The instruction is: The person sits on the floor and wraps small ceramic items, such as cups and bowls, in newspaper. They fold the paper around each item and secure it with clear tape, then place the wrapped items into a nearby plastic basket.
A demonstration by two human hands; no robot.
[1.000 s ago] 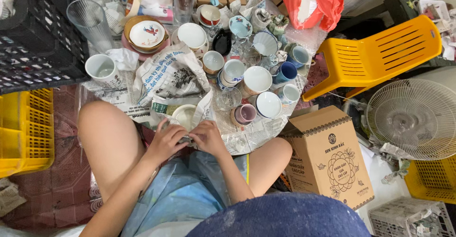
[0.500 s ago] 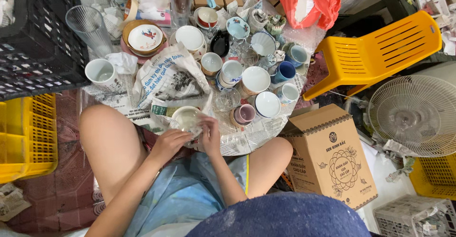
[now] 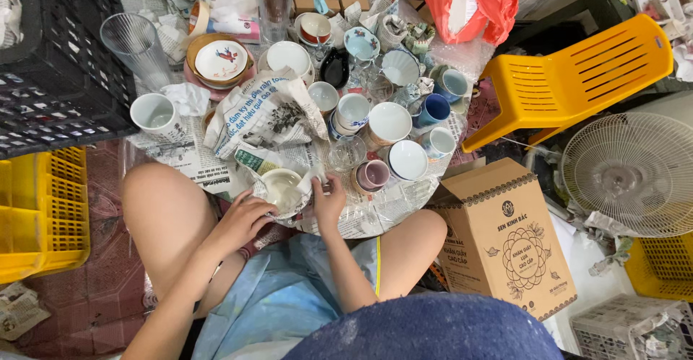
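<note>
A small white bowl (image 3: 280, 187), half bared from its newspaper wrapping (image 3: 303, 198), is steadied by the left hand (image 3: 242, 219). The paper's edge, peeled further back than a second ago, is pinched by the right hand (image 3: 328, 200), beside a mauve cup (image 3: 372, 174).

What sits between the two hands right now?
In the head view, a small white bowl nested in crumpled newspaper lies between the left hand and the right hand; both hands grip the paper around it.
</note>
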